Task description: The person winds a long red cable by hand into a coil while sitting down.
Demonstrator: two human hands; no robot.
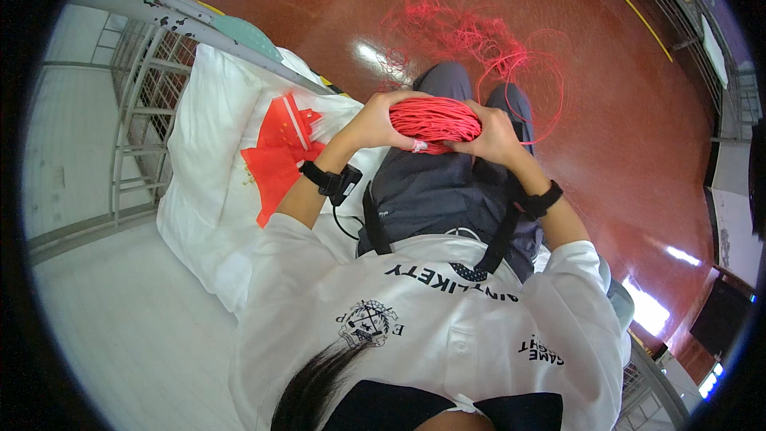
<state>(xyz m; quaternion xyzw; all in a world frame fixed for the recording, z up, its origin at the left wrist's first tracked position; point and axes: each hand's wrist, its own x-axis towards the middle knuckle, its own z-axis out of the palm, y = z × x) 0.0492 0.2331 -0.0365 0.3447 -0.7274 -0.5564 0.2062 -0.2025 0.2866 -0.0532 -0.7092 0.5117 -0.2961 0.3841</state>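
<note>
A thick bundle of red cord (435, 120) lies above my lap, held between both hands. My left hand (383, 121) grips one end of it, with a small pale piece by the thumb. The other end is in my right hand (489, 134), thumb below the bundle. From near my right hand a loose loop of red cord (562, 96) runs out over my knee towards the floor. A tangled heap of red cord (461, 27) spreads on the reddish-brown floor beyond my knees. Some fingers are hidden behind the bundle.
White bedding (209, 149) is on my left, with red printed cloth or paper pieces (278, 161) on it. A worn metal rail (197, 30) crosses above the bedding, beside a metal ladder (140, 114). A black cable (342, 224) hangs from a device on my left wrist.
</note>
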